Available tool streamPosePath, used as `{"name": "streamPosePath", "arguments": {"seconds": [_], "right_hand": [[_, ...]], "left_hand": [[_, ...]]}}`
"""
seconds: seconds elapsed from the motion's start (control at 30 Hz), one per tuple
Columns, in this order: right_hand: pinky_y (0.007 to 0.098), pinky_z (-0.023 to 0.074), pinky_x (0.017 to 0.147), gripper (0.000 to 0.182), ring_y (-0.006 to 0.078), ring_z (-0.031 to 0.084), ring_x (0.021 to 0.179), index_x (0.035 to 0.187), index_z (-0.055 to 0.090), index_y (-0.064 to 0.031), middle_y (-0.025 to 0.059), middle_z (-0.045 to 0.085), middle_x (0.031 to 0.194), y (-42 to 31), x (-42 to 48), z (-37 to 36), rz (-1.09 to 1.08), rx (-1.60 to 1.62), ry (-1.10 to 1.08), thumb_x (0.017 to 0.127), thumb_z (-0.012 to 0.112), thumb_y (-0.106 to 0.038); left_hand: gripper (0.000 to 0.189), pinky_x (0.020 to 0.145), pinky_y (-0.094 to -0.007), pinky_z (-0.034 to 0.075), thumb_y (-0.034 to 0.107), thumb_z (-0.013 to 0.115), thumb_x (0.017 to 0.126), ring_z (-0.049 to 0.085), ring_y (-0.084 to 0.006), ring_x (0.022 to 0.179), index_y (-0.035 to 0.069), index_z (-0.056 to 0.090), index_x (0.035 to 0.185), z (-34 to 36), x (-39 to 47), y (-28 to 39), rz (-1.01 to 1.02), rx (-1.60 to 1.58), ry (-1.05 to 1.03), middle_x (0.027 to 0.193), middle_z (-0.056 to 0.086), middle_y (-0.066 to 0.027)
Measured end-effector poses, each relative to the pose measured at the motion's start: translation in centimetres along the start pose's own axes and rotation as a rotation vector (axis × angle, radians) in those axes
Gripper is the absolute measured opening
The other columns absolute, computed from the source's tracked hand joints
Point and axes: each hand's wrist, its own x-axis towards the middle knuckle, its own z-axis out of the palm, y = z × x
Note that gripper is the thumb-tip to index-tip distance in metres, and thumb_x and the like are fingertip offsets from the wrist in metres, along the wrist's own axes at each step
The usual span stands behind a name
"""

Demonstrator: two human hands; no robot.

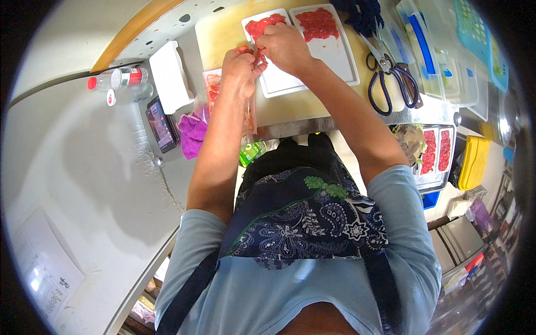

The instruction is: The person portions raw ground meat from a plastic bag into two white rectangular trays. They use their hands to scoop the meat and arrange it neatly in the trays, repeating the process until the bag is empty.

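Note:
My left hand [240, 71] holds a piece of raw red meat [260, 56] in its fingers, over the left edge of a white tray [278, 81]. My right hand [284, 47] reaches over the same tray, its fingertips at the meat piece; their exact hold is partly hidden. Flat red meat slices [261, 26] lie at that tray's far end. A second white tray [341, 67] beside it bears more meat slices [317, 24] at its far end. Under my left wrist, partly covered, lies a clear plastic pack of reddish meat [250, 113]. Both trays rest on a yellowish cutting board [222, 37].
Scissors with dark handles [383, 69] lie right of the trays, near clear plastic containers [452, 79]. At the left are a white foam tray [169, 77], a phone [161, 125], plastic bottles [127, 78] and a purple cloth [192, 136]. Lower right, a metal tray [437, 184] holds packed meat.

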Motion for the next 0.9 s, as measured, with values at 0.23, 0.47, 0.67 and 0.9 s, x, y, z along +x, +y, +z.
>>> {"name": "streamPosePath", "arguments": {"seconds": [0.23, 0.47, 0.67, 0.9], "right_hand": [[0.0384, 0.0424, 0.068, 0.005, 0.0271, 0.055, 0.075, 0.067, 0.063, -0.0088, 0.0091, 0.056, 0.07, -0.6, 1.3, 0.5, 0.026, -0.081, -0.077, 0.068, 0.058, -0.01], [0.04, 0.0443, 0.072, 0.011, 0.0259, 0.058, 0.082, 0.073, 0.065, -0.0099, 0.0089, 0.061, 0.079, -0.3, 1.9, 0.3, 0.056, -0.187, -0.226, 0.072, 0.055, -0.013], [0.0387, 0.0455, 0.069, 0.014, 0.0268, 0.057, 0.077, 0.081, 0.065, -0.0107, 0.0079, 0.059, 0.077, 1.8, 0.2, -4.3, 0.116, -0.02, 0.045, 0.074, 0.053, -0.01], [0.0409, 0.0441, 0.074, 0.017, 0.0253, 0.054, 0.091, 0.087, 0.065, -0.0123, 0.0059, 0.058, 0.09, 1.6, -2.5, -4.4, 0.1, -0.251, -0.23, 0.074, 0.056, -0.009]], "left_hand": [[0.013, 0.067, -0.0325, 0.048, -0.006, 0.041, 0.078, 0.054, -0.019, 0.073, -0.001, 0.049, 0.087, -0.8, 0.1, -0.2, 0.051, 0.276, 0.009, 0.084, 0.053, -0.0088], [0.019, 0.073, -0.0313, 0.047, 0.003, 0.049, 0.079, 0.059, -0.0255, 0.082, -0.003, 0.054, 0.097, -0.4, -1.8, 0.0, 0.26, 0.972, 0.077, 0.092, 0.058, -0.0184], [0.029, 0.081, -0.0382, 0.044, 0.008, 0.049, 0.079, 0.056, -0.0352, 0.091, -0.001, 0.058, 0.105, -2.0, -0.4, -1.2, 0.434, 1.158, 0.034, 0.099, 0.056, -0.0252], [0.03, 0.082, -0.0416, 0.043, 0.014, 0.046, 0.08, 0.054, -0.0367, 0.093, -0.001, 0.059, 0.103, -1.0, 0.3, -1.2, 0.481, 1.385, -0.001, 0.099, 0.056, -0.0243]]}}
